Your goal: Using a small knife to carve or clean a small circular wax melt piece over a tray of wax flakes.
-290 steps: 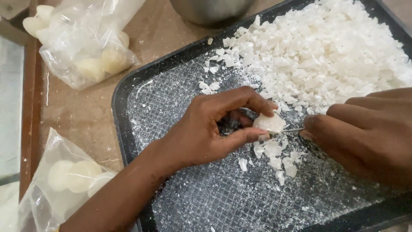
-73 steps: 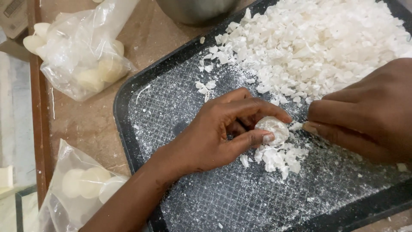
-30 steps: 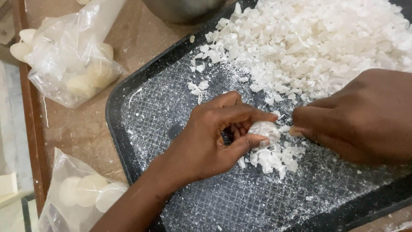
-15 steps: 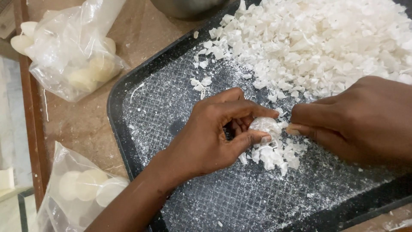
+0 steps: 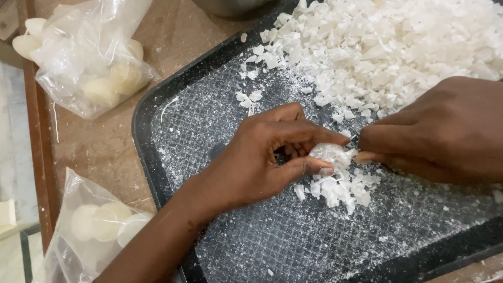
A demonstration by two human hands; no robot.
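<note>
White lump [image 5: 330, 154], small and rounded, sits pinched between your left hand's [image 5: 262, 160] thumb and forefinger, just above the dark tray [image 5: 157, 157] and near its middle. Your left hand is clamped on the lump. Your right hand [image 5: 445, 133] is closed, its fingertips pressed against the lump's far side; a thin blade or tool may be held there, but the view does not show it clearly enough to confirm.

Findings on handling, offered as judgement:
- The lump appears light and brittle. A small pile of flakes [image 5: 340, 191] lies on the tray directly below it, and a much larger heap of white chips [image 5: 398, 47] fills the tray's far right corner.
- The surface looks dry and powdery, so expect a chalky rather than slick grip. White dust covers the tray's meshed floor.
- It looks stiff but prone to crumbling under a hard squeeze. You would do best to hold it across its thickest part, as now, and keep pressure moderate.

Surroundings: two clear plastic bags lie off the tray's left edge on the brown counter [image 5: 105, 141]. The upper bag [image 5: 89, 57] holds pale rounded pieces, and the lower bag [image 5: 99, 225] holds pale discs.
</note>
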